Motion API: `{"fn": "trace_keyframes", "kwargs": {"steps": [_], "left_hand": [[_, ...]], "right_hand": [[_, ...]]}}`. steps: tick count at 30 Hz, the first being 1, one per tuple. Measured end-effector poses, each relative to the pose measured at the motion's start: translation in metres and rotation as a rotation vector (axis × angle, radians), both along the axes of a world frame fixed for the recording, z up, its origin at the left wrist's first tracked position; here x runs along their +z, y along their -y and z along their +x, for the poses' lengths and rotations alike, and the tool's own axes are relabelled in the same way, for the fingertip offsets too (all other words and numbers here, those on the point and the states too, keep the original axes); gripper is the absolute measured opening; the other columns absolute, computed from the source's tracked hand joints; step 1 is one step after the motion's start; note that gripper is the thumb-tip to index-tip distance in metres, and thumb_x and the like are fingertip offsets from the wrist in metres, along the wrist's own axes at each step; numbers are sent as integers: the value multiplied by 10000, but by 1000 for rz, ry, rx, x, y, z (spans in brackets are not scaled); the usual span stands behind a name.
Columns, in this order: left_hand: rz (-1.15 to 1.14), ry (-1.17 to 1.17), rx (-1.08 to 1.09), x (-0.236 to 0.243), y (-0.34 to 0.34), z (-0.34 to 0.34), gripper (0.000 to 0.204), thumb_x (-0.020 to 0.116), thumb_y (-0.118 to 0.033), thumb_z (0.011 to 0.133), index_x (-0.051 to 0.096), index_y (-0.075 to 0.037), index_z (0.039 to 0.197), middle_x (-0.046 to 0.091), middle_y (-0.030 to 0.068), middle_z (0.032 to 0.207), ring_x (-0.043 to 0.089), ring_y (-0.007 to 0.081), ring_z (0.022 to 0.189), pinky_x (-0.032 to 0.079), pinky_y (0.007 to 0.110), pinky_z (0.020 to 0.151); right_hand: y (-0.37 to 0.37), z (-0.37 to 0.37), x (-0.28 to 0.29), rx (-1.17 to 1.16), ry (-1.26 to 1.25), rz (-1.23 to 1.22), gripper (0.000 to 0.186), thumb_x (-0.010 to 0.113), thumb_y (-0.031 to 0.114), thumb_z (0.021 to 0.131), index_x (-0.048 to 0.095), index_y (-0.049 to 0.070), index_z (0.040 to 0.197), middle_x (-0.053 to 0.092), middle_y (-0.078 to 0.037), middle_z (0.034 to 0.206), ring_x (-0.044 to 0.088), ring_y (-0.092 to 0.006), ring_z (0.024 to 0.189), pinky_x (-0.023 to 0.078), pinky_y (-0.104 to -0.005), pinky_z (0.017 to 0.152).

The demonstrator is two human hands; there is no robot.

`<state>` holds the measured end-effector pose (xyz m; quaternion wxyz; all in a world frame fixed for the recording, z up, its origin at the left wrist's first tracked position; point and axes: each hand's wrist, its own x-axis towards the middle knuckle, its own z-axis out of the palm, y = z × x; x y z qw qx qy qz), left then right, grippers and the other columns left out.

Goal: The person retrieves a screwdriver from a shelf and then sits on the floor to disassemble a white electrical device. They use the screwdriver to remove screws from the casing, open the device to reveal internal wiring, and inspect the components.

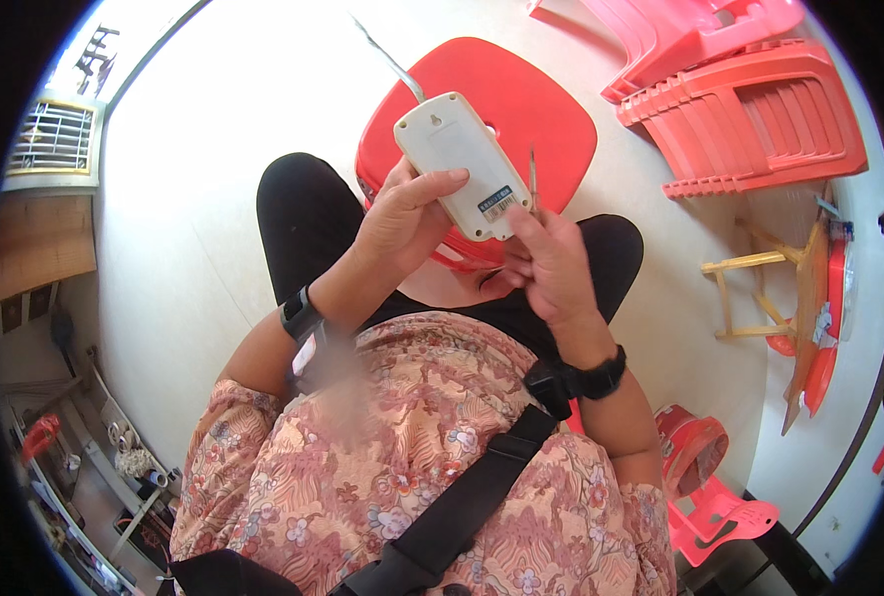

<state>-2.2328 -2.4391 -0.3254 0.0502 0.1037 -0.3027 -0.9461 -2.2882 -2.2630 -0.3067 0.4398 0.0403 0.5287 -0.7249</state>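
Note:
My left hand grips a white power strip by its left side, thumb across its back. The back faces up and shows a keyhole slot, corner screw holes and a small label. A grey cord runs from its far end. In my right hand is a slim screwdriver, its thin shaft pointing away from me beside the power strip's right edge. The right fingers are closed at the strip's near right corner; part of the screwdriver is hidden by them. Below the strip stands a red plastic stool.
Stacked red stools and a pink stool lie at the far right. A wooden folding table leans on the right wall. A red bucket stands near my right elbow. Shelves with clutter line the left.

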Motion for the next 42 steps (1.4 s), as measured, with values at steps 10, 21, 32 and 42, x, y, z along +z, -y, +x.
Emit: {"fn": "trace_keyframes", "kwargs": {"steps": [10,21,32,42], "left_hand": [[201,125,-15,-29,7,14,521,591,-40,805,448,6,1304,596,218,1214,580,376,1167,469,508,1008],[48,105,25,-35,9,27,554,600,-19,783,437,5,1312,604,214,1200,599,344,1141,495,482,978],[-32,99,27,-26,4,29,569,609,23,784,418,-41,1316,562,110,1210,583,237,1135,507,420,957],[-74,73,14,-24,4,25,577,617,16,784,407,-37,1319,558,111,1207,576,232,1141,503,434,962]], "right_hand": [[-42,5,47,214,-1118,411,231,649,-13,828,642,16,1056,554,-73,757,515,-112,619,423,-254,581],[-28,17,64,360,-1402,576,196,687,-43,786,680,19,972,570,-76,711,525,-146,533,392,-257,495],[-13,17,70,538,-1573,719,90,666,100,784,629,67,859,556,-76,725,618,-259,651,450,-365,522],[-13,9,69,647,-1737,700,114,650,87,735,620,62,842,511,-76,718,604,-246,667,442,-360,506]]}}
